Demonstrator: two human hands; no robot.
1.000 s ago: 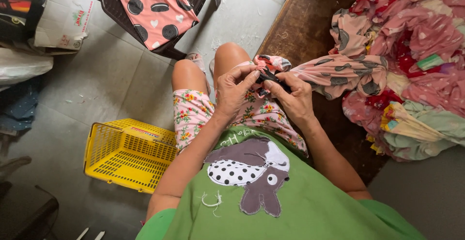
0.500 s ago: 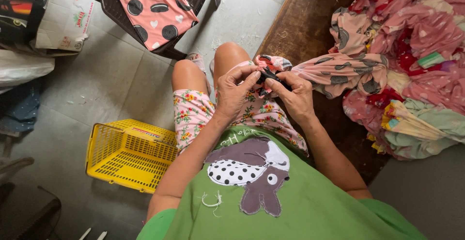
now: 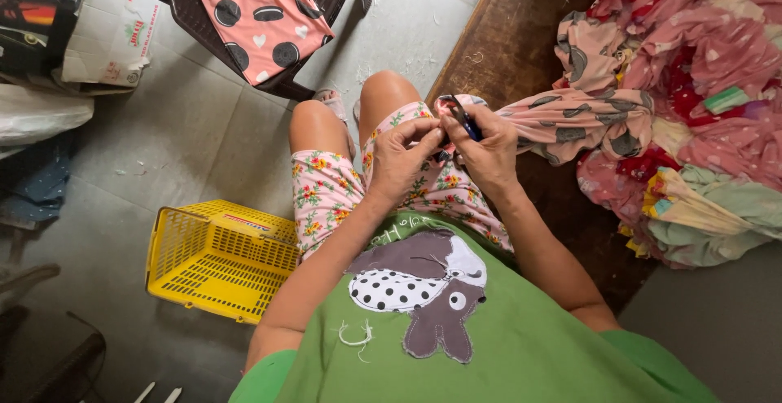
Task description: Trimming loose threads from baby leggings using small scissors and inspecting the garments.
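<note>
A heap of pink, red and pale green patterned garments (image 3: 692,102) is piled on a dark wooden platform (image 3: 521,37) at the right, and one pink printed cloth (image 3: 570,122) is drawn out from it towards a seated person's lap. Both forearms are bent inward from a green shirt, so that the hands meet above flowered shorts at the knees. The left hand (image 3: 401,159) is curled, its fingers pinched together on the end of the cloth. The right hand (image 3: 489,149) is closed on the same cloth end and on small dark-handled snips (image 3: 463,120), whose blades are seen just between the two hands. An empty yellow plastic basket (image 3: 220,258) is set on the grey floor beside the left leg. A dark plastic chair (image 3: 204,20) draped with a pink spotted garment (image 3: 261,14) is placed at the top, with a white printed bag (image 3: 110,41) to its left.
</note>
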